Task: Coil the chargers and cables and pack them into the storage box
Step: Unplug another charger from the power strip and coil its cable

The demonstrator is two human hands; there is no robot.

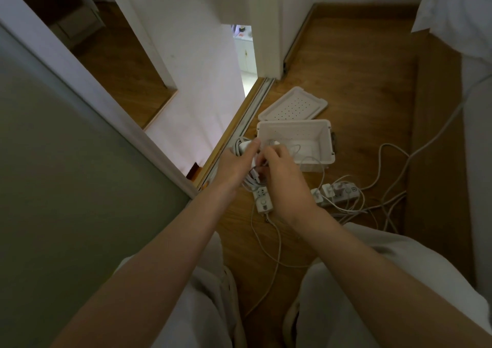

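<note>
A white storage box [326, 137] stands open on the wooden floor, with a white cable lying inside it. My left hand [235, 162] grips a white charger [243, 146] with its coiled cable, just left of the box. My right hand [282, 172] pinches a strand of that white cable [254, 180] beside the left hand. Below the hands lies a white power strip [262, 200]. A second power strip [338, 192] with plugged-in chargers lies to the right, among loose white cables [383, 185].
The box's perforated lid [292, 105] lies flat behind the box. A sliding-door track [239, 126] and white wall run along the left. A bed with white bedding [458, 15] fills the right edge. My knees in light trousers are at the bottom.
</note>
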